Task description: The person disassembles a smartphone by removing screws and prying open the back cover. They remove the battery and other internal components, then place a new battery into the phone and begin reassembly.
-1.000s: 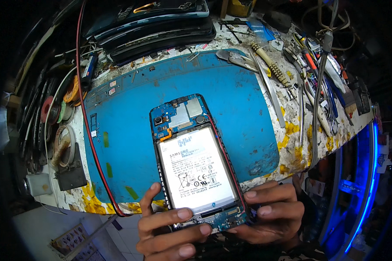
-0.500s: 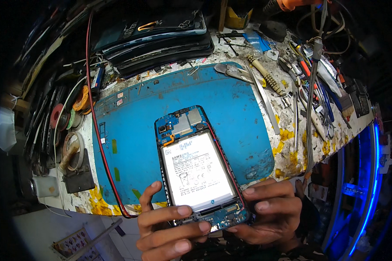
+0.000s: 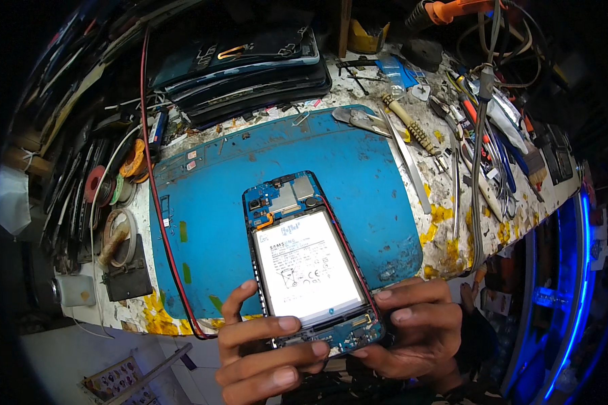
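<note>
An opened smartphone (image 3: 311, 270) is held up over the near edge of the blue work mat (image 3: 203, 236), its back cover off. A white battery fills its middle, with a blue circuit board and camera at the far end and a smaller board at the near end. My left hand (image 3: 267, 344) grips its lower left side, with fingertips lying across the bottom board. Around the lower right corner my right hand (image 3: 415, 324) is closed, fingers at the side edge and thumb near the bottom edge. A thin red wire runs along the phone's right inner edge.
Stacked dark phone panels (image 3: 250, 74) stand behind the mat. Tweezers and a flat metal strip (image 3: 407, 162) lie to its right, with several screwdrivers and cables beyond. Solder spools (image 3: 98, 185) sit at the left. A red-black cable (image 3: 159, 202) crosses the mat's left side.
The view has shifted slightly, so the bench and phone appear a little displaced. Both hands keep the same hold on the phone.
</note>
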The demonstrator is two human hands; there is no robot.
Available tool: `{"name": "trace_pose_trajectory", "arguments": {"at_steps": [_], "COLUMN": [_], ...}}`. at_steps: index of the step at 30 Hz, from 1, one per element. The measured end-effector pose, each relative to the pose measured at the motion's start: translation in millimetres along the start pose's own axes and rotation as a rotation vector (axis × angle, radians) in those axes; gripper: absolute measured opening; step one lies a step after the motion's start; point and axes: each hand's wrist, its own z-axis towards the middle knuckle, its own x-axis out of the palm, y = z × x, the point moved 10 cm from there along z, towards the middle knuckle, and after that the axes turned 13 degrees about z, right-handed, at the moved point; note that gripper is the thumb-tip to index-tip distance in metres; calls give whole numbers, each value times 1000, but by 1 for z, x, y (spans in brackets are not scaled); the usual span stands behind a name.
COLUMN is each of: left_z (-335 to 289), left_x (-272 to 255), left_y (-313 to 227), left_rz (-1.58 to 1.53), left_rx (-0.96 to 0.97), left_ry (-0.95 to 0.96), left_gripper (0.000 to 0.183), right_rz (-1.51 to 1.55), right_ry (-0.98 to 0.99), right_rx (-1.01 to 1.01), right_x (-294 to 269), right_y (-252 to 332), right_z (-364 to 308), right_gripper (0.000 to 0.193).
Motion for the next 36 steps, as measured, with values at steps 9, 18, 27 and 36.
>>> {"name": "trace_pose_trajectory", "arguments": {"at_steps": [9, 18, 27, 36], "left_z": [-1, -3, -8, -15], "left_x": [0, 7, 1, 8], "left_y": [1, -4, 5, 11], "left_rz": [-43, 112, 67, -57], "left_rx": [-31, -35, -45, -137], "left_ry": [-47, 127, 43, 247], "left_gripper": [29, 13, 14, 14], "right_rz": [-91, -323, -25, 290], "right_ry": [57, 216, 167, -38], "right_rx": [57, 47, 192, 348], "right_x": [0, 8, 2, 3], "right_y": [-2, 1, -13, -38], "right_z": [-5, -8, -18, -44], "right_gripper": [43, 42, 58, 47]}}
